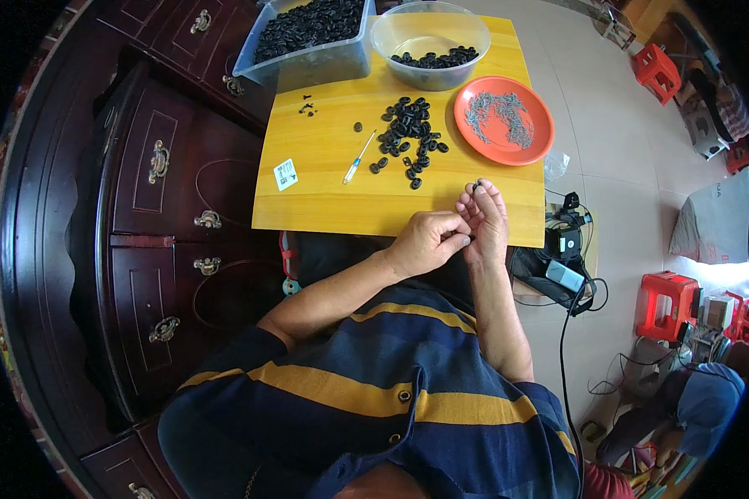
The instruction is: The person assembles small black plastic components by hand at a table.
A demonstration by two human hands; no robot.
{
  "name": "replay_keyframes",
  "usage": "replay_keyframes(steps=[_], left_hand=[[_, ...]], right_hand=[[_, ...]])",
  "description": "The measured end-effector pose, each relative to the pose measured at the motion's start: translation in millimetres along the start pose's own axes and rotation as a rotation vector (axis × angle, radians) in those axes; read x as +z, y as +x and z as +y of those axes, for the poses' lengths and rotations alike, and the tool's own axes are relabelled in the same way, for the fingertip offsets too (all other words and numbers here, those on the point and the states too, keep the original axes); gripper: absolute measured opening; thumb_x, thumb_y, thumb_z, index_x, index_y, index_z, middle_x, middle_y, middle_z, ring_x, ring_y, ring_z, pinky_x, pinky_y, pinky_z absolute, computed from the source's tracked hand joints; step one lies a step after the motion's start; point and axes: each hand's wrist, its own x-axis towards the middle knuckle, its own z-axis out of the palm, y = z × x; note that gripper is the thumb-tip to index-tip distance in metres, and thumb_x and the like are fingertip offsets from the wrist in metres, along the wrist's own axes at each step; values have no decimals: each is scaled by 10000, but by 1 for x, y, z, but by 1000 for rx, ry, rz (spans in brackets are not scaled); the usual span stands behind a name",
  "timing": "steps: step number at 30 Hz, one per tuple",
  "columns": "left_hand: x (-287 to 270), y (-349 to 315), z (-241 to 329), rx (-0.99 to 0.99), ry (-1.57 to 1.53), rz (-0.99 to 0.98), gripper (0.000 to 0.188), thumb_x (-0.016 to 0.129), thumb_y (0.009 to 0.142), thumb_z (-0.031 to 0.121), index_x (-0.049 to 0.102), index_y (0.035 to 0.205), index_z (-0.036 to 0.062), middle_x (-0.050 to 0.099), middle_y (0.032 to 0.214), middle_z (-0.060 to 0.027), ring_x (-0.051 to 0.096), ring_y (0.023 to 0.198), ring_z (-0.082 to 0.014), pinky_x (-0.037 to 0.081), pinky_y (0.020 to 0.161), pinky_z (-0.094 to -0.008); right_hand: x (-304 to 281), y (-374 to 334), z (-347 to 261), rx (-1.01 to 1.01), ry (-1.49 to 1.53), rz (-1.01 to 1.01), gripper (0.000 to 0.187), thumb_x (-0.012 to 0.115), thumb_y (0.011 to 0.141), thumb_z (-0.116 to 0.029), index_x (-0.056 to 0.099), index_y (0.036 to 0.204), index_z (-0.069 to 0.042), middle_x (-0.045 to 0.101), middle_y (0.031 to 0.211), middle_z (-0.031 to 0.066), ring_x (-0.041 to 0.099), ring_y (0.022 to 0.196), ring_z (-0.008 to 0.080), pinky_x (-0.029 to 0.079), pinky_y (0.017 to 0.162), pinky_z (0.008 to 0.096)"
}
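Pretty sure this is somebody's home doubling as a little workshop: ornate dark wood cabinets (pixel 133 195) fill the left side, red plastic stools (pixel 670 286) on pale tiles (pixel 612 233) at right, tub (pixel 320 78) of small black parts (pixel 308 32) up top.

Table (pixel 324 204): yellow, faint wood grain
Pile of parts (pixel 407 125): black
Plate (pixel 543 137), right: orange-red
Pins (pixel 484 108): grey
Tub (pixel 324 76), far left: see-through, bluish
Bowl (pixel 429 81), far: clear
Card (pixel 285 175), left: white, dark print
Shirt (pixel 366 399), near: navy, yellow bands
Cabinet (pixel 141 150), left: dark reddish-brown
Stool (pixel 667 308), near right: red
Floor (pixel 612 208), right: pale grey
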Motion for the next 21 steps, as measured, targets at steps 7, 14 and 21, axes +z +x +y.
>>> replay_keyframes(steps=[7,14,21], left_hand=[[-1,3,2,-259,-237,-85,111,594,842,-60,621,921,13,548,711,39,491,617,-31,440,582,-217],[1,6,-5,-259,-253,-65,107,641,794,-12,641,899,2,545,632,5,521,571,-64,449,546,-249],[-4,7,-4,-293,-294,-148,112,642,819,-30,605,912,20,546,782,38,514,675,-29,440,606,-200]], right_hand=[[-3,1,10,4,-45,-38,168,620,929,-89,581,1092,-70,664,941,61,646,803,146,557,752,282],[-8,5,7,116,150,-135,207,625,928,-129,572,1128,-106,664,967,45,652,855,161,548,857,367],[-10,5,8,155,211,-204,214,608,942,-156,567,1148,-118,657,983,29,644,880,161,530,907,397]])
